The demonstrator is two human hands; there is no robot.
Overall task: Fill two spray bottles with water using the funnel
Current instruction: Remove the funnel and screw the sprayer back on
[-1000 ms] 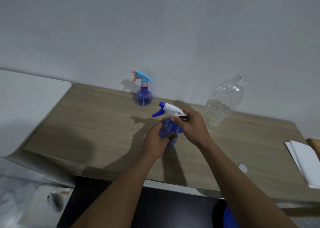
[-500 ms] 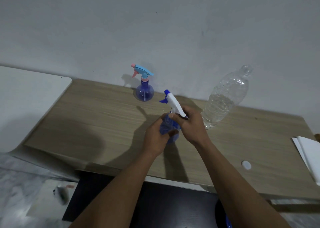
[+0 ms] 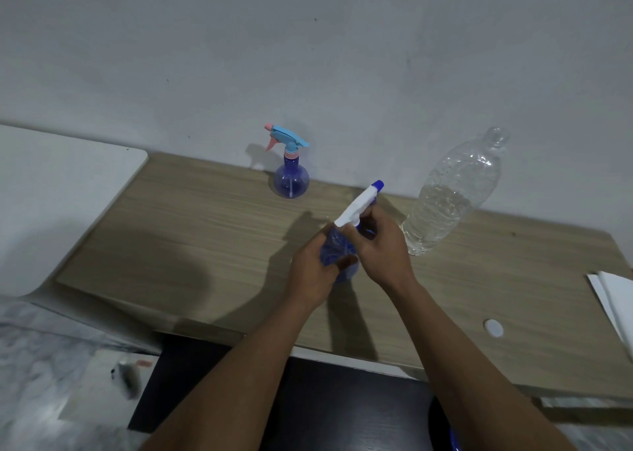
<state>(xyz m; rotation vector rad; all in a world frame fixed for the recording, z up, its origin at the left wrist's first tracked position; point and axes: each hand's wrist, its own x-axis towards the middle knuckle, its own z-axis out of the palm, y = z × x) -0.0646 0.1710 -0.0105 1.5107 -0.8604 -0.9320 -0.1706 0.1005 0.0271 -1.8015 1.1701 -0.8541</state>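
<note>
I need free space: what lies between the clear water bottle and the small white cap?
Nothing; the head view shows bare table between the water bottle and the white cap.

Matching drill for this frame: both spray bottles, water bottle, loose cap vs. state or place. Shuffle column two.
1. white-headed spray bottle
2. pink-headed spray bottle
3. clear water bottle
4. white cap

a. lying flat, on its own
b. standing at the back, untouched
c. partly full of water
d. gripped by left hand and right hand

Pairs: 1-d, 2-b, 3-c, 4-a
</note>
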